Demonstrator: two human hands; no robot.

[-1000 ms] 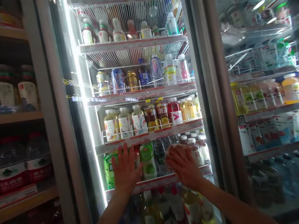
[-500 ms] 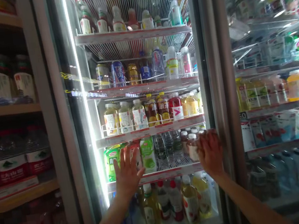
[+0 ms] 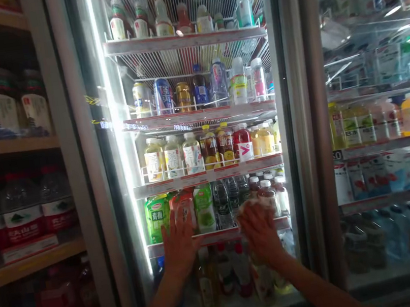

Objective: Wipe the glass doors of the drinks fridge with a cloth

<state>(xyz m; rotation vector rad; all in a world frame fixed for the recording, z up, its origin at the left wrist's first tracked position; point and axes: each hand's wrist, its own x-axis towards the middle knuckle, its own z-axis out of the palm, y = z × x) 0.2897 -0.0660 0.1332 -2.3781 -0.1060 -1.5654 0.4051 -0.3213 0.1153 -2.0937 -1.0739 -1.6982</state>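
Note:
A glass fridge door [image 3: 200,118] stands closed in front of me, with lit drinks shelves behind it. My left hand [image 3: 179,239] rests against the glass with its fingers stretched and spread, holding nothing. It overlaps a red drink carton [image 3: 183,203] and is beside a green carton [image 3: 157,217] inside. To the right, my right hand [image 3: 259,227] presses a pale cloth [image 3: 261,203] on the glass. Only the cloth's upper edge shows beyond the fingers. Dark-red capped bottles [image 3: 267,194] stand behind the glass near that hand.
A metal door frame [image 3: 308,122] separates this door from a second glass door [image 3: 382,183] on the right. Wooden shelves [image 3: 7,146] with jars and red-labelled water bottles [image 3: 22,221] flank the fridge on the left. Several shelves of bottles and cans fill the cabinet.
My right hand has moved left and slightly down across the glass, away from the door's right frame. My left hand stays nearly in place, a little lower. The view has shifted slightly.

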